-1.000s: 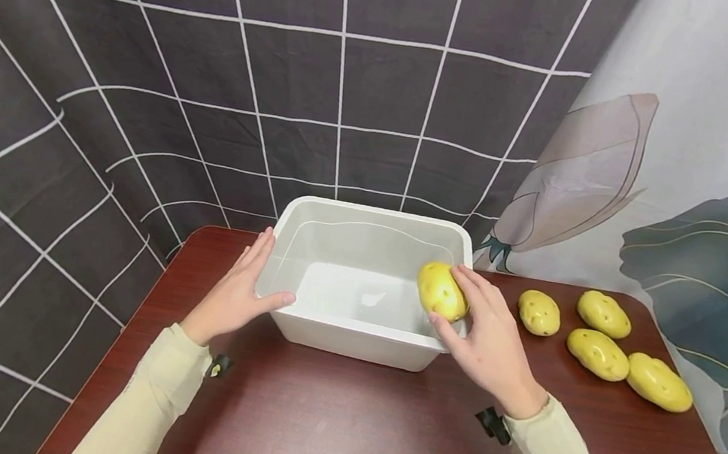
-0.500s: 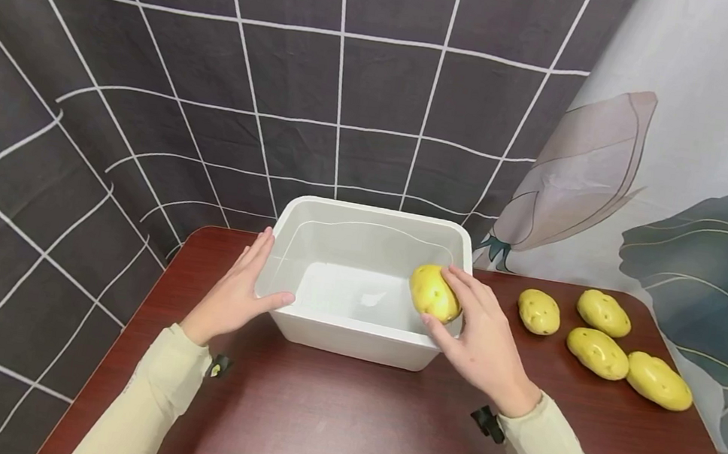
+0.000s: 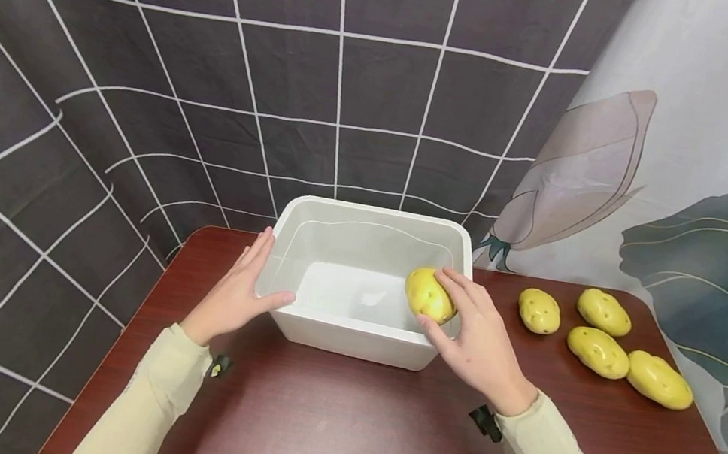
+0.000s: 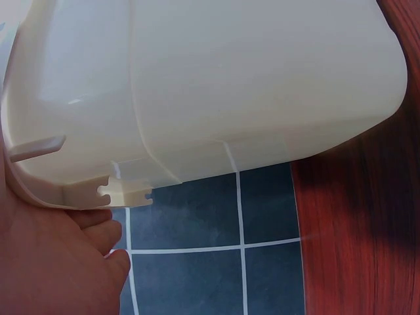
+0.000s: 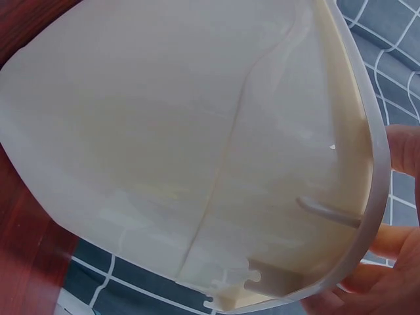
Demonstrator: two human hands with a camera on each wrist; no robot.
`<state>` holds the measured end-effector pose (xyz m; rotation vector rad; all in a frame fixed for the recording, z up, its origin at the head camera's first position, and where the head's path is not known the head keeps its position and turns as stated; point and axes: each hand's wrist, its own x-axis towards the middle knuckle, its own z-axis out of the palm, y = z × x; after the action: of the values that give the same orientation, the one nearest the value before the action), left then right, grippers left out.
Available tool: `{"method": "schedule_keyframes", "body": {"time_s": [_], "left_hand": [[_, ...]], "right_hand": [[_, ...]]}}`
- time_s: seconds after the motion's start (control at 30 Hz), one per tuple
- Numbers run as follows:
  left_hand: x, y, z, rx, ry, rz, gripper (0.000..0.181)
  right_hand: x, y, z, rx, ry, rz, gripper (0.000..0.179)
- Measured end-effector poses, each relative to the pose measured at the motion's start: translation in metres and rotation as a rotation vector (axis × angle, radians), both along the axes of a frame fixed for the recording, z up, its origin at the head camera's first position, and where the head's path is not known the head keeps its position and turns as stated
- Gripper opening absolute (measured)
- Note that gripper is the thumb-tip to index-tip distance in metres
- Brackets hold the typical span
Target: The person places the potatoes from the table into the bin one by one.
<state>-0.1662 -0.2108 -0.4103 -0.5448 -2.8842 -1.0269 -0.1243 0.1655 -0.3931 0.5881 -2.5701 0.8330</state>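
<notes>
A yellow, dimpled potato is held by my right hand, the thumb on its near side and the fingers over its right side. In the head view they overlap the right end of the white plastic bin, with the potato within the rim's outline. My left hand rests against the bin's left end, its fingers straight along the side and the thumb reaching to the near rim. The left wrist view shows the outside of the bin with fingers below its rim. In the right wrist view the bin hides the potato.
Several more yellow potatoes lie on the dark red table to the right of the bin. Behind the table hangs a dark curtain with white grid lines, and a floral curtain hangs at the right.
My right hand has shifted left and slightly toward me with the potato, which now sits further inside the bin's outline. The left hand and the bin stay put.
</notes>
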Motion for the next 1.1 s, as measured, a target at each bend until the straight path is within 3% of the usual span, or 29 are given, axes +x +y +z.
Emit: {"method": "schedule_keyframes", "body": {"time_s": [0.47, 0.77, 1.1], "left_hand": [[-0.0005, -0.0011, -0.0013, 0.008, -0.002, 0.004, 0.105], [-0.0001, -0.0001, -0.0015, 0.009, -0.001, 0.003, 0.105], [0.0004, 0.0006, -0.0014, 0.014, 0.004, 0.0, 0.104]], "right_hand": [[0.0002, -0.0015, -0.0006, 0.021, -0.002, 0.001, 0.059], [-0.0021, 0.0008, -0.003, 0.003, 0.086, 0.002, 0.047], [-0.0024, 0.0077, -0.0019, -0.028, 0.121, -0.026, 0.041]]}}
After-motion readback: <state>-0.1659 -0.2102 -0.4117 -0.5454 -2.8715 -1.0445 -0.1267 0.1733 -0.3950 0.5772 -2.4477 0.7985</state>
